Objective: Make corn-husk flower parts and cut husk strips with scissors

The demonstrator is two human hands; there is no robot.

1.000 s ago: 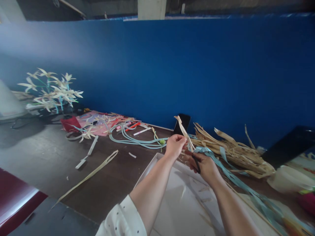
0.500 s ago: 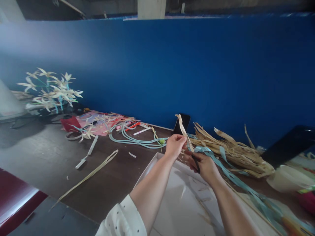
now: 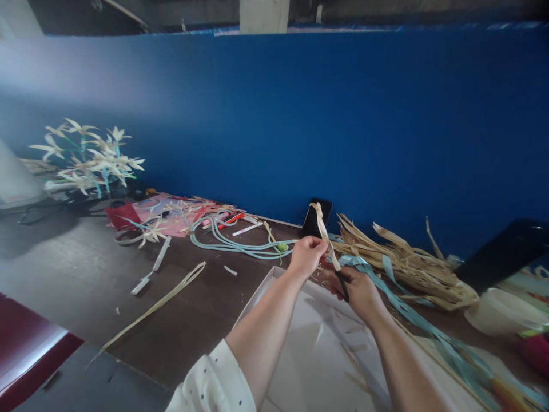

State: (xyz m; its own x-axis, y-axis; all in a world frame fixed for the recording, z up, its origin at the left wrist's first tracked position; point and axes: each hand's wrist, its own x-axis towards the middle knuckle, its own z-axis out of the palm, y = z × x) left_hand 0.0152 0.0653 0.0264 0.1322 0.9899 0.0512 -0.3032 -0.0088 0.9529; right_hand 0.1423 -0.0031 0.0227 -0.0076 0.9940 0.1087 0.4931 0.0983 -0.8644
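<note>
Pinched in my left hand (image 3: 307, 256) is a pale dry husk strip (image 3: 321, 223) that stands up from the fingers and runs down toward my right hand. My right hand (image 3: 355, 290) is closed round the black handles of scissors (image 3: 342, 284); their blades are mostly hidden by the fingers and the strip. Both hands are above the far edge of a shallow white box (image 3: 300, 355), which has a few thin strip scraps (image 3: 355, 360) lying in it.
A bundle of dry husks (image 3: 407, 266) and pale blue ribbon (image 3: 398, 303) lie to the right, beside a white bowl (image 3: 506, 309). Behind the hands a phone (image 3: 312, 220) leans on the blue panel. Pale blue cord (image 3: 240, 249) and husk flowers (image 3: 98, 154) are at left.
The husk strip and my left hand have shifted slightly right and down. My right hand has stayed nearly in place with the scissors.
</note>
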